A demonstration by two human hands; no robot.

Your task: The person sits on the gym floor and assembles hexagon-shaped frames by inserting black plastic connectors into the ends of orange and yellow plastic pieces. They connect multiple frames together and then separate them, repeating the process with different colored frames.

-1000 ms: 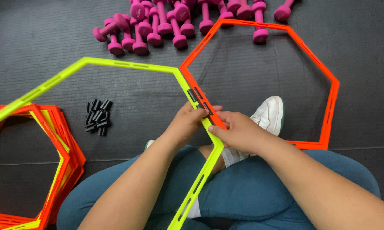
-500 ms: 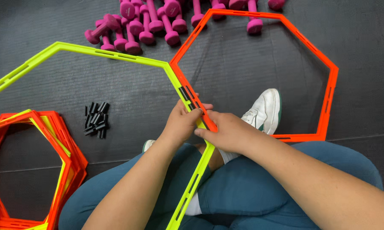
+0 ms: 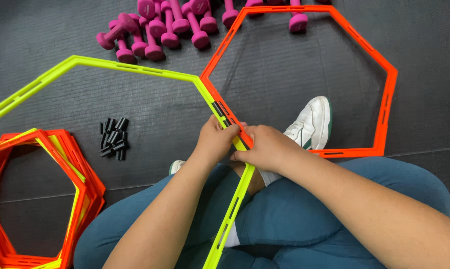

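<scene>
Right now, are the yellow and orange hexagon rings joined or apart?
Joined, it seems: yellow ring and orange ring lie edge to edge under black clips, pressed by both hands.

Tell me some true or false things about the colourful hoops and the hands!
1. Both hands, the left hand and the right hand, pinch the spot where the yellow hexagon ring meets the orange hexagon ring. True.
2. The pink dumbbells lie in the person's lap. False: they lie on the dark floor mat, beyond the rings.
3. A little pile of black clips lies inside the yellow ring. True.
4. The stack of rings on the left is all blue. False: it is orange with some yellow.
5. The white shoe is inside the orange ring. True.
</scene>
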